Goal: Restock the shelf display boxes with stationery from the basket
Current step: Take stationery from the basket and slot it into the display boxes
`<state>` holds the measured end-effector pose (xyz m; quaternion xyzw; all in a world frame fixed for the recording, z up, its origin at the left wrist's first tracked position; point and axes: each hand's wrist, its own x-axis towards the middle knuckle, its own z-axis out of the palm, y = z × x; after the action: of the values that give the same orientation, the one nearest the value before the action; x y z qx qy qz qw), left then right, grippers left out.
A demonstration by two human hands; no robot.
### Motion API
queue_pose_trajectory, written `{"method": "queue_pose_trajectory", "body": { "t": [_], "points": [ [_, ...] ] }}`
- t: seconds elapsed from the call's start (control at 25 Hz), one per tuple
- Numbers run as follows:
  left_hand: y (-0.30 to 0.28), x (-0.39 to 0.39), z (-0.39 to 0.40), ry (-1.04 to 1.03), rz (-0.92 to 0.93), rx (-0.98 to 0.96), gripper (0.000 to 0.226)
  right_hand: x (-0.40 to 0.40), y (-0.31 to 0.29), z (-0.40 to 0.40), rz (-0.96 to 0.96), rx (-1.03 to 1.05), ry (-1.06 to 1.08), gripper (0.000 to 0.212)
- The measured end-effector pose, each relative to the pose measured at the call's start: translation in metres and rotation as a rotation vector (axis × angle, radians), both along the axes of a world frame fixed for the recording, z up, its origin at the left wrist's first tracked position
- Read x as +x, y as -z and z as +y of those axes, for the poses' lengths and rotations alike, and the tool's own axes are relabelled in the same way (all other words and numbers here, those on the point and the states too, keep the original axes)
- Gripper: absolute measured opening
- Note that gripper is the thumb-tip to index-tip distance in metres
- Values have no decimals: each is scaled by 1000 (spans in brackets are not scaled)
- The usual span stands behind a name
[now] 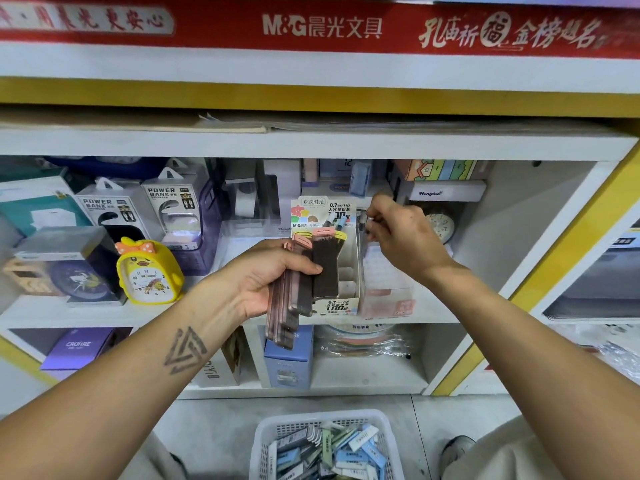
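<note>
White plastic mesh basket (263,441) of small stationery packs sits on the floor below the white cardboard display box (349,271), before which the left hand (266,275) grips a fanned stack of slim pink-and-brown lead cases (294,289), while just right the right hand (398,233) pinches something too small to identify.

Your left hand (273,271) covers the middle of the lead refill packs (289,306), your right hand (398,233) hides whatever its fingertips pinch beside the display box (341,299), and the picture's bottom edge cuts off the near side of the basket (277,424).
</note>
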<state>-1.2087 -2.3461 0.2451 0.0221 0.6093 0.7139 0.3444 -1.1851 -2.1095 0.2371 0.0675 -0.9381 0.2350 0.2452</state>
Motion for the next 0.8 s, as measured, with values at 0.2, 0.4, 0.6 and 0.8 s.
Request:
{"method": "queue_pose_trajectory", "body": {
  "t": [0.2,0.4,0.6,0.8],
  "points": [
    [3,-1,0,16,13,18,28,-4,4,2,-55,105,44,19],
    [3,0,3,58,11,57,32,-5,-6,-7,-179,-339,109,24],
    [1,5,6,99,0,90,40,-1,-15,-14,-404,-988,-41,13],
    [2,2,0,74,-20,61,39,-5,-25,12,-10,-989,260,8]
  ]
}}
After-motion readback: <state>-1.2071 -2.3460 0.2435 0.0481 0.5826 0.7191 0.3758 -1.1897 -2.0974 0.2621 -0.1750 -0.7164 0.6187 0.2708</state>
